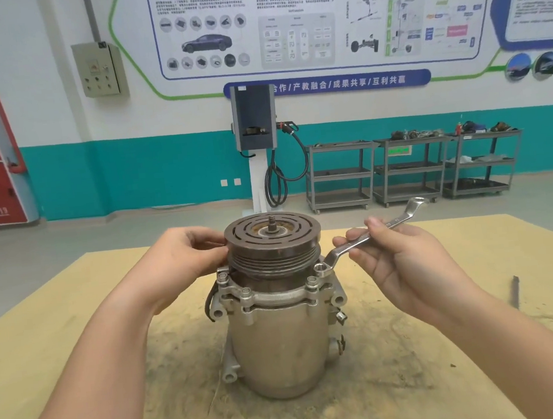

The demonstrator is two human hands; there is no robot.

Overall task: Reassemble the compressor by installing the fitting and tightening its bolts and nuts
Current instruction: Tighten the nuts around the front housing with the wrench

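The silver compressor (281,340) stands upright on the wooden table (77,330), its brown grooved pulley (273,246) on top with a threaded shaft in the middle. Bolts (311,283) ring the front flange. My left hand (185,255) holds the pulley's left edge with fingers curled round it. My right hand (398,258) grips a double-ended ring spanner (365,238). Its lower ring sits at a flange bolt on the compressor's right side; the other end points up and to the right.
A thin dark metal piece (515,291) lies on the table at the right. Beyond the table are a charging post (257,150) and grey shelf carts (413,169) along the teal wall.
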